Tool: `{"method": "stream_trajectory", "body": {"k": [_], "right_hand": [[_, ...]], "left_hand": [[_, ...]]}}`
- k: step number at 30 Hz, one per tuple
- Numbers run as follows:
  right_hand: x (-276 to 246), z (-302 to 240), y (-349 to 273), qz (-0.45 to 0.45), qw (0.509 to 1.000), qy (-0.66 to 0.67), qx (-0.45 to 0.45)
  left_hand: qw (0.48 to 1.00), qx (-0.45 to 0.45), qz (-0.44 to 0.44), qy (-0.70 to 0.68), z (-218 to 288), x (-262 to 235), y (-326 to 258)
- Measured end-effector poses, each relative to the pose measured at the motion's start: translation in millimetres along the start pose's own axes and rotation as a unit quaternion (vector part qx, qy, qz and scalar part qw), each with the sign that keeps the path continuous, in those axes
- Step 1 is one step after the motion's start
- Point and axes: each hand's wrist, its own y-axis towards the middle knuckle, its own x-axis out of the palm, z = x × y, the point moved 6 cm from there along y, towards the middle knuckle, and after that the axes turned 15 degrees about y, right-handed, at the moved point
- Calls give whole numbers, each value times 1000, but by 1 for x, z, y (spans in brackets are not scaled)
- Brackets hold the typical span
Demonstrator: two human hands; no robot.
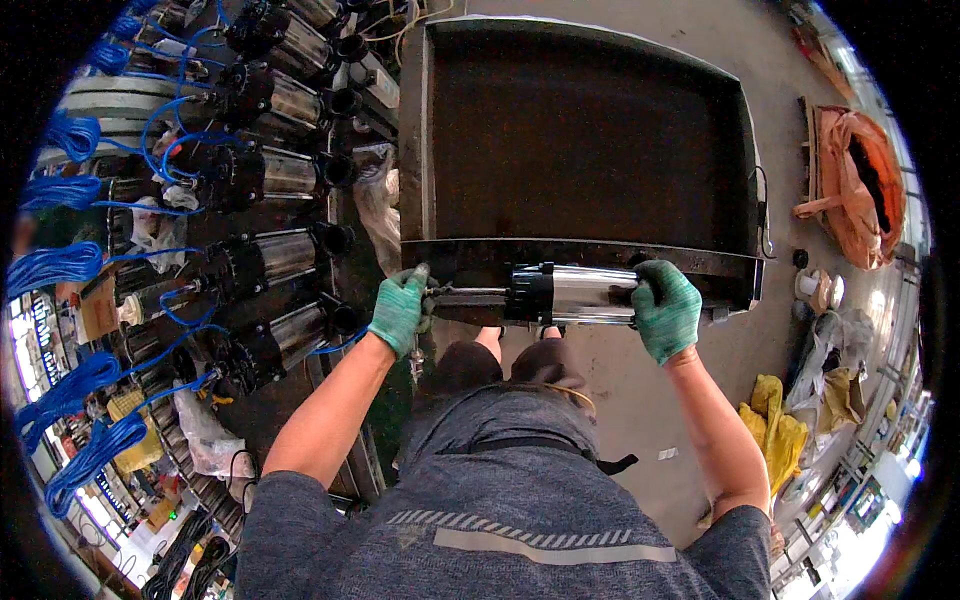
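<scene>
A pump body (pixel 592 293) lies level across in front of me, over the near edge of a dark trough. It is a shiny steel cylinder with a black ribbed collar, and a thin rod (pixel 468 296) sticks out on its left. My left hand (pixel 399 310), in a green glove, closes around the rod's far left end. The green-gloved right hand (pixel 665 308) grips the cylinder's right end, covering that end. Whether the pump body rests on the trough's edge or is held just off it, I cannot tell.
The large open trough (pixel 418 140) has dark, brownish contents or floor. At left, several similar steel-and-black pumps (pixel 285 255) lie in a row with coiled blue cables (pixel 55 268). An orange sack (pixel 862 185), a yellow bag (pixel 772 425) and wire spools (pixel 822 288) sit on the right floor.
</scene>
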Motion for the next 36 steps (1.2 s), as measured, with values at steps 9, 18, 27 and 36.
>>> {"method": "stream_trajectory", "body": {"k": [9,18,27,36], "right_hand": [[-1,-5,1,2,998,7,63],[-7,-12,-4,-30,989,131,66],[-21,-54,-66,-160,977,137,27],[-219,133,-124,106,952,46,285]], "left_hand": [[999,0,24,-21,-6,3,-1],[971,80,73,-213,16,0,-40],[906,230,-172,-312,155,215,-143],[909,386,9,155,120,226,-149]]}}
